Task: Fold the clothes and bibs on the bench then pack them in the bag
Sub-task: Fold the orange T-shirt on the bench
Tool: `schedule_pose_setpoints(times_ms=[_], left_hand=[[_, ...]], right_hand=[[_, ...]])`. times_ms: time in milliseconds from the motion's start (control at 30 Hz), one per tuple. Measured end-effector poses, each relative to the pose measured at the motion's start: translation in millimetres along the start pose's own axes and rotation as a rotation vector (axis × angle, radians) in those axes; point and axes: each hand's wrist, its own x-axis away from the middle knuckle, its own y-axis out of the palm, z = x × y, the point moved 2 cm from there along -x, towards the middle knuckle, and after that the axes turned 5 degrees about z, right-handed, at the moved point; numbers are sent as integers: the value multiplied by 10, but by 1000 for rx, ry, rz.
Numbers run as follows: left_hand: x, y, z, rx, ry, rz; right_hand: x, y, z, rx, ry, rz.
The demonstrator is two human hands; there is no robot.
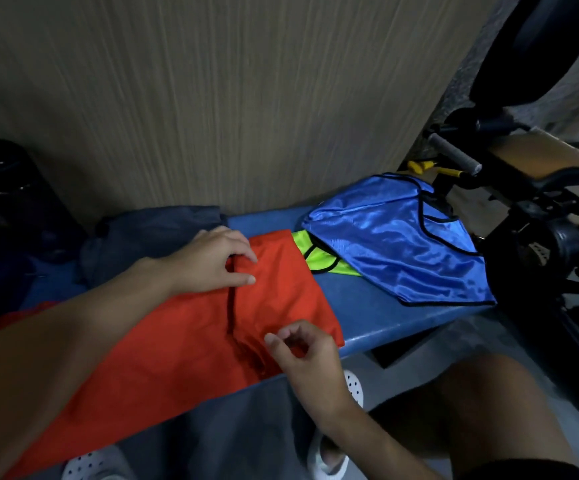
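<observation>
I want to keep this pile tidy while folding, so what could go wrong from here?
The orange bib trails off the front edge of the bench, so it may slide down during folding. The shiny blue bib lies right at the bench's right end and could slip to the floor. The yellow-green bib is tucked under both, so tugging either might drag it out of place.
</observation>
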Motion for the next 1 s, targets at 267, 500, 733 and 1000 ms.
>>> schedule_pose_setpoints(times_ms=[267,500,733,1000], left_hand=[[-121,202,-4,-54,17,-31],[-564,242,218,-16,-35,88],[-790,491,201,-15,-188,8],[-844,502,195,253,-180,185]], right_hand=[[-93,-85,131,21,-16,59],[-318,-410,341,480,157,272],[-468,-421,464,596,165,184],[-537,-434,422,448,72,255]])
